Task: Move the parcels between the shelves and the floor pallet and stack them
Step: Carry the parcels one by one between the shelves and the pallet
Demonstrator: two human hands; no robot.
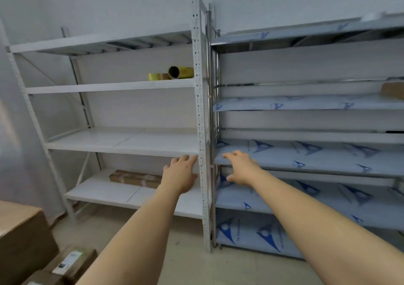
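Both my arms reach forward toward two shelf units. My left hand (180, 173) is open, fingers apart, in front of the white shelf unit (122, 145), just right of a long brown parcel (135, 178) lying on its lowest board. My right hand (240, 168) is open too, holding nothing, at the left edge of the steel shelf unit (306, 158) with blue-printed film. More brown parcels (72, 263) lie on the floor at the bottom left, beside a big carton (21, 236).
Yellow tape rolls (172, 74) lie on an upper white shelf. A brown box (392, 90) shows at the right edge of a steel shelf. The two units stand side by side against a white wall, upright posts (203, 131) between them.
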